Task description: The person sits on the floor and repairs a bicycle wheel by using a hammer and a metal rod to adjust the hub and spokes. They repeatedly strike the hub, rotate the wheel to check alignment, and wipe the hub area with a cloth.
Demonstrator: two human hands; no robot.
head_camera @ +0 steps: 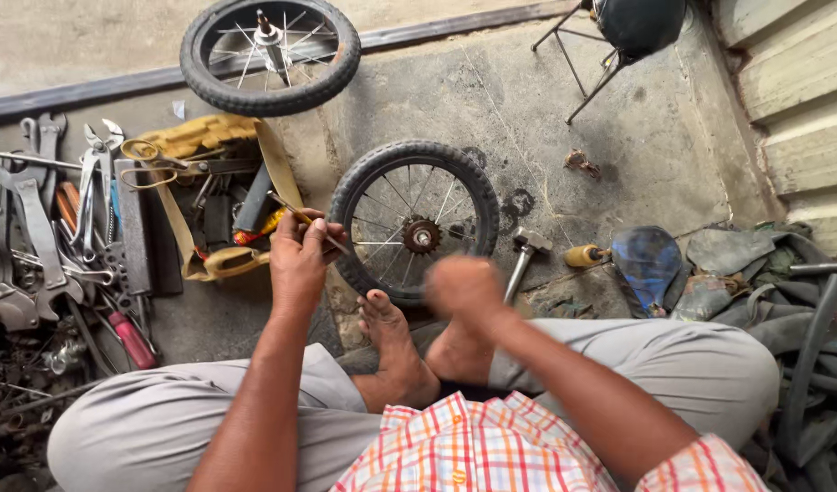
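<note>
I sit on the concrete floor with a small spoked bicycle wheel (415, 232) lying flat in front of my bare feet (391, 342). My left hand (300, 255) grips a thin tool with a yellow handle (296, 214) beside the wheel's left tyre edge, over an open yellow tool bag (200, 137). My right hand (464, 287) hovers blurred over the wheel's near rim; I cannot make out whether it holds anything.
A second small wheel (270, 55) lies farther back. Wrenches, pliers and screwdrivers (63, 228) are spread at left. A hammer (523, 255) rests right of the wheel. Old rubber tubes and scraps (765, 282) pile up at right. A metal stand (601, 55) stands at the back.
</note>
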